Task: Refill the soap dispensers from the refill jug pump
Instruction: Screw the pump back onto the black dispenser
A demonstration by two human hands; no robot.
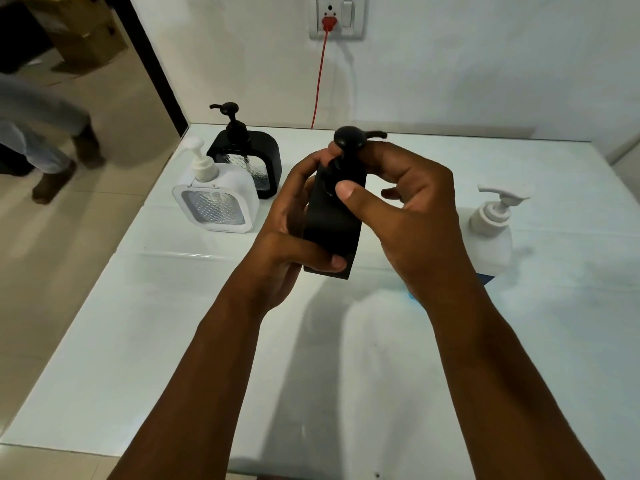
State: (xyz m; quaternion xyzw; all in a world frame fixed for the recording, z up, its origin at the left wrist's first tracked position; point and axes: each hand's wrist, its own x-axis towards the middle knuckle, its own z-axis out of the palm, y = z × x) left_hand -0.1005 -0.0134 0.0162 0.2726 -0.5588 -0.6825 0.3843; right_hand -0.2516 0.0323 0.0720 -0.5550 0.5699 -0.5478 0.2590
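Head: hands seemingly around dispenser

White wall, socket plate, red cord; beige floor tiles.

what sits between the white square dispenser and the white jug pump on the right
In the head view, the black dispenser, held above the table by both hands, left hand and right hand.

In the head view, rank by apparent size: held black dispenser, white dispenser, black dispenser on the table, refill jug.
1. Held black dispenser, though it is nearest the camera, so this is unsure.
2. White dispenser and black dispenser on the table: alike, partly overlapping.
Refill jug: partly hidden by the right hand, unranked.
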